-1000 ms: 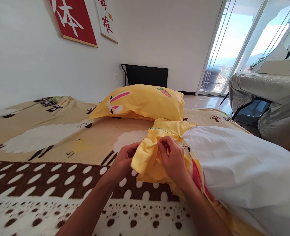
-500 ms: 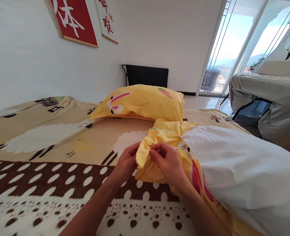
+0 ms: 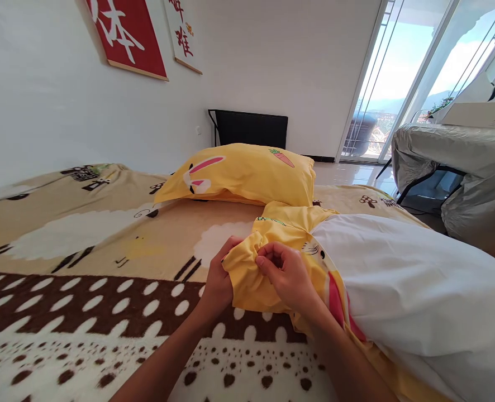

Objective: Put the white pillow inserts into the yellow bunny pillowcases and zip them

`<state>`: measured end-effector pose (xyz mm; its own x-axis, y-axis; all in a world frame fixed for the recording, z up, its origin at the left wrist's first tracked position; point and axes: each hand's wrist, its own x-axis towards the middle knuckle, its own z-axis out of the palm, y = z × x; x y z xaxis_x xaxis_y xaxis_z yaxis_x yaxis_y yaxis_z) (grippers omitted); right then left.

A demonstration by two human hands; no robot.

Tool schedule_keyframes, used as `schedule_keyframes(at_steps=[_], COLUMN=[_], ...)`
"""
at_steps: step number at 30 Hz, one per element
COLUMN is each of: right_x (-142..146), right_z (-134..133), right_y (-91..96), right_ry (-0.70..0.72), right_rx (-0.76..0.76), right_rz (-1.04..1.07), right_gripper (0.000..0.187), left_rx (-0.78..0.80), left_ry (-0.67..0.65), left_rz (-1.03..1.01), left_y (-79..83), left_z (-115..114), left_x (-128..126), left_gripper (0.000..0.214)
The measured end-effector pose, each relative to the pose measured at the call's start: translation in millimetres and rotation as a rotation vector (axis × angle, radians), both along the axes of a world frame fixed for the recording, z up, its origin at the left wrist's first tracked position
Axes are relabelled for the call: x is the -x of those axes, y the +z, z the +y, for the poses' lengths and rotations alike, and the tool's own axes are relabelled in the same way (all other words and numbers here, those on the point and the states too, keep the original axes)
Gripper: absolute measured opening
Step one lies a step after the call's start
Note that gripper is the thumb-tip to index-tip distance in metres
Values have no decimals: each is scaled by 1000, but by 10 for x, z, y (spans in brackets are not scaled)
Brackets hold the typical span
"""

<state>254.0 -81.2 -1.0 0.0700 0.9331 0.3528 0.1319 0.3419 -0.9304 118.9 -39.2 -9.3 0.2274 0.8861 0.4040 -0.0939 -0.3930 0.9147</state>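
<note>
On a bed, mid-frame. Left hand (image 3: 217, 279) curled tight around the bunched open end of a yellow pillowcase (image 3: 247, 282), thumb on top, fingers tucked beneath the cloth and mostly hidden. Right hand (image 3: 288, 276) just beside it, touching the same gather, fingertips pinched narrow on a fold of the hem, knuckles up. Pillowcase printed with a rabbit and pink stripes, partly drawn over a white pillow (image 3: 419, 290). Bare white bulk of that pillow lying to the right, stretching toward the near right corner, yellow cloth gathered at its far-left end and trailing under its near edge. Both resting on a fleece blanket (image 3: 84, 312) patterned with brown bands, white spots and sheep on tan. Farther back, near the middle, a second pillow (image 3: 243, 176) fully dressed in matching yellow, rabbit ears and a carrot on it, well apart from the hands. Behind that, against the white wall, a low black rack (image 3: 250, 129). Upper left, a red wall hanging (image 3: 125, 33) with white characters. Right side: tall glass doors (image 3: 398, 72) bright with daylight, and furniture under a grey cover (image 3: 452, 162) beside the bed.
</note>
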Motion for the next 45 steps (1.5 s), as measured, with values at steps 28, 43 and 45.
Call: schedule_keyframes(at_steps=[28,43,45], right_x=[49,42,41], right_z=[-19,7,6], right_y=[-57,-81,-75], right_ry=[-160,-136,-136], right_rx=[-210,-229,-224], right_rz=[-171,-296,-276], right_gripper=[10,12,12], left_rx=[-112,216,230], left_ry=[182,139,139], left_rz=[283,168,173], left_y=[169,153,142], left_z=[-170,-104,-84], left_x=[49,-31,-17], left_gripper=[26,50,49])
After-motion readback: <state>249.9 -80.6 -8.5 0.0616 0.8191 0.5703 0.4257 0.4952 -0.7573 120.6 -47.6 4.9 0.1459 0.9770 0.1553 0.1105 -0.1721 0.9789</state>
